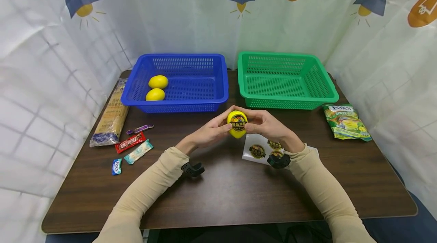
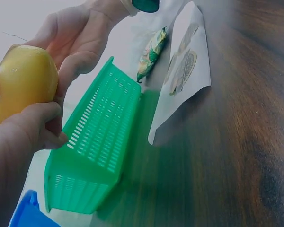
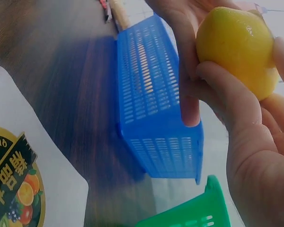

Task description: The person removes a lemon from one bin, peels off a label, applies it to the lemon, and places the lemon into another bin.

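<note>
Hands: left hand (image 1: 209, 133) and right hand (image 1: 265, 124) both curl their fingers round one lemon (image 1: 237, 124), held above the surface (image 1: 225, 193) at centre, near the baskets.
Blue basket (image 1: 177, 82): far left, with two lemons inside.
Green basket (image 1: 286, 79): far right.
Sticker sheet (image 1: 261, 151): lies under the right wrist.
Sticker (image 1: 238, 122): round, on the lemon's near face; best pressed flat from its middle outward, the lemon kept steady.
</note>
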Available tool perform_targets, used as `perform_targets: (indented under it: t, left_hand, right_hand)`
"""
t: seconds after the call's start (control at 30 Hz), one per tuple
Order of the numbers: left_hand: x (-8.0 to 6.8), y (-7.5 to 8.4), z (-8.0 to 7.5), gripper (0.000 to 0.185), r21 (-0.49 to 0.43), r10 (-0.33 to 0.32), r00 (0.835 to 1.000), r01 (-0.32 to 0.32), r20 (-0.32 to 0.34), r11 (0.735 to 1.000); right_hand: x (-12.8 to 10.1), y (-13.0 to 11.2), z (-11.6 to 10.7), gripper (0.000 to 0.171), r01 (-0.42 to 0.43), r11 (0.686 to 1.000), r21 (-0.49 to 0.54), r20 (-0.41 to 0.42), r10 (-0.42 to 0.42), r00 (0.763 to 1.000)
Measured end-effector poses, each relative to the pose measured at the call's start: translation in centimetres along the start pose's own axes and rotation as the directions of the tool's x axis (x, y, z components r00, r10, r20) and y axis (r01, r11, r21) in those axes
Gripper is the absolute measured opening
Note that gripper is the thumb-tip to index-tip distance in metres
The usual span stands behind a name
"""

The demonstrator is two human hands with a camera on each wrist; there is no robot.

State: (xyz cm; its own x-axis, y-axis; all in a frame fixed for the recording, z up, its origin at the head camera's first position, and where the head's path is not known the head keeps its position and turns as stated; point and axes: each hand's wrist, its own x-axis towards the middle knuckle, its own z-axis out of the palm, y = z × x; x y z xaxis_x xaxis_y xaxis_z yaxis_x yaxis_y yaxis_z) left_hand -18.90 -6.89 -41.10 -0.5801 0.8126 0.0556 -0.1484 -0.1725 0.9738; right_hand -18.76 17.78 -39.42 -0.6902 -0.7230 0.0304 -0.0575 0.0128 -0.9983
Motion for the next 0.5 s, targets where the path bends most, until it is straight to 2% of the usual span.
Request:
perform_targets:
  t: [0.17,0.3,0.4,0.5]
  left_hand:
    - [0.1,0.1,0.3,0.066,-0.056,-0.034,0.999,0.032,-0.032,0.998]
    - [0.7,0.1,1.3,0.066,-0.137,-0.062,0.992,0.046,-0.112,0.99]
    - [1.3,-0.2,2.2,0.067,-0.172,-0.072,0.977,0.037,-0.2,0.984]
    - [1.9,-0.7,2.9,0.066,-0.165,-0.068,0.953,0.02,-0.294,0.986]
  right_hand:
    - [0.0,0.2,0.0,0.061,-0.019,0.996,0.089,0.009,0.019,1.0]
    - [0.5,0.0,0.6,0.061,-0.105,0.99,0.093,-0.076,0.112,0.991]
    - [1.1,-0.4,1.3,0.061,-0.179,0.982,0.068,-0.148,0.187,0.971]
    - [1.5,-0.7,1.9,0.059,-0.219,0.974,0.052,-0.19,0.225,0.956]
